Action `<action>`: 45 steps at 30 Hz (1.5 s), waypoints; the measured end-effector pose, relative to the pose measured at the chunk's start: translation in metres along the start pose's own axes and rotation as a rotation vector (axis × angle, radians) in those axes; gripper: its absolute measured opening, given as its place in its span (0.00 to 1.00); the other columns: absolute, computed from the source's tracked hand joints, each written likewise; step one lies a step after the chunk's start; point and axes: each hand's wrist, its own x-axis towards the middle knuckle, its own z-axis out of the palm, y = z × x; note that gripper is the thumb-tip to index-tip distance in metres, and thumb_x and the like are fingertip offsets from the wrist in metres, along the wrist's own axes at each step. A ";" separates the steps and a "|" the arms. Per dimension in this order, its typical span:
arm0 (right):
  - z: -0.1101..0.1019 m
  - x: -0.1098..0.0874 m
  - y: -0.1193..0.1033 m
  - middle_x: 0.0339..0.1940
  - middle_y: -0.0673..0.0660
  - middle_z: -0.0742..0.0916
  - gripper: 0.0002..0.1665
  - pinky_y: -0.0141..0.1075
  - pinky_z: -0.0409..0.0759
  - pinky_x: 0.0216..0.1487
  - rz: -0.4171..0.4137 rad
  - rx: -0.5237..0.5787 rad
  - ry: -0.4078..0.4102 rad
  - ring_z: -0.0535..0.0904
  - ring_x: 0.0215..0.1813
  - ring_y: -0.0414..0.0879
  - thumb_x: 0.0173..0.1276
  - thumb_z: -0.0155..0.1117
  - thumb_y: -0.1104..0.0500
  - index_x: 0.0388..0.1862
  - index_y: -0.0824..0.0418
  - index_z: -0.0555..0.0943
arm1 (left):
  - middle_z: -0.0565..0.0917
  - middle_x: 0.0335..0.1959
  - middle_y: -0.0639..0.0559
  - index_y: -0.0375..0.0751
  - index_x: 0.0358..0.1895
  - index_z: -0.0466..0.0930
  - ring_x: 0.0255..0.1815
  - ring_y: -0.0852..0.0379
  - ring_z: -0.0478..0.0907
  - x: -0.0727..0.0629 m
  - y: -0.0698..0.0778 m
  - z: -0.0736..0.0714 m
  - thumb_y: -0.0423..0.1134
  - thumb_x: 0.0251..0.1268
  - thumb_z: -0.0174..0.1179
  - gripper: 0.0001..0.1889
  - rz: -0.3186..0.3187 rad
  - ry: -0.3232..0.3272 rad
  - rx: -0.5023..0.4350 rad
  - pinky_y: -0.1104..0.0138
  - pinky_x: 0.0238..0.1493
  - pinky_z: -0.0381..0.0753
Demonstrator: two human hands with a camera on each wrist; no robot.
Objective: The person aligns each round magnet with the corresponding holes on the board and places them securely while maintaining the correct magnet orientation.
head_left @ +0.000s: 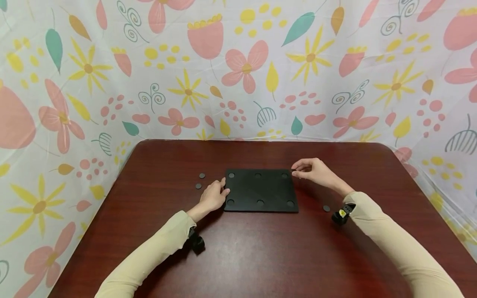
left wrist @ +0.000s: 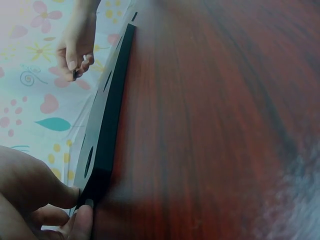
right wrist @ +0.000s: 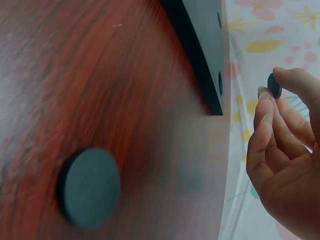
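Note:
A flat black rectangular board [head_left: 261,191] with round recesses along its two long edges lies on the table. My left hand [head_left: 215,195] grips the board's left edge; in the left wrist view its thumb and fingers [left wrist: 82,222] are at the corner. Between thumb and fingertips, my right hand [head_left: 316,170] pinches a small black disc [right wrist: 274,86], held up beside the board's far right corner. Another black disc [right wrist: 92,188] lies flat on the table near the right wrist. Whether any recess holds a disc is hard to tell.
Two more discs, a farther one [head_left: 202,176] and a nearer one [head_left: 198,186], lie left of the board. The reddish-brown wooden table [head_left: 257,252] meets a flower-patterned cloth [head_left: 246,99] at its back and sides.

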 end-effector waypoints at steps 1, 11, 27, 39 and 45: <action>0.001 0.001 -0.001 0.40 0.59 0.87 0.16 0.35 0.82 0.41 0.000 0.002 -0.001 0.84 0.40 0.54 0.66 0.67 0.52 0.47 0.60 0.83 | 0.76 0.41 0.45 0.40 0.74 0.57 0.16 0.58 0.61 0.000 0.000 0.000 0.42 0.74 0.52 0.30 -0.003 0.001 0.003 0.69 0.19 0.58; 0.011 0.014 -0.005 0.39 0.55 0.88 0.15 0.32 0.80 0.42 -0.049 -0.056 -0.005 0.85 0.40 0.47 0.65 0.68 0.52 0.47 0.59 0.84 | 0.76 0.41 0.45 0.40 0.75 0.56 0.17 0.57 0.62 0.000 -0.001 -0.001 0.42 0.74 0.52 0.30 0.002 -0.009 0.003 0.69 0.20 0.58; 0.024 0.028 -0.033 0.37 0.54 0.89 0.13 0.33 0.78 0.38 -0.106 -0.077 -0.029 0.81 0.36 0.48 0.64 0.69 0.56 0.45 0.60 0.85 | 0.74 0.36 0.48 0.38 0.74 0.57 0.16 0.58 0.60 -0.002 -0.001 0.000 0.41 0.74 0.53 0.29 0.022 0.001 0.001 0.70 0.19 0.57; 0.033 0.041 -0.038 0.38 0.56 0.88 0.14 0.34 0.78 0.38 -0.078 -0.073 -0.034 0.81 0.37 0.48 0.64 0.69 0.56 0.46 0.61 0.84 | 0.74 0.35 0.48 0.38 0.74 0.57 0.16 0.58 0.59 -0.001 0.000 -0.001 0.41 0.74 0.53 0.30 0.028 0.005 0.007 0.70 0.19 0.57; 0.037 0.049 -0.034 0.38 0.53 0.88 0.12 0.38 0.80 0.41 -0.091 -0.075 -0.033 0.82 0.38 0.46 0.64 0.69 0.53 0.45 0.56 0.84 | 0.74 0.36 0.48 0.38 0.74 0.58 0.16 0.58 0.60 -0.001 -0.001 -0.001 0.42 0.74 0.53 0.30 0.032 0.006 0.012 0.70 0.20 0.57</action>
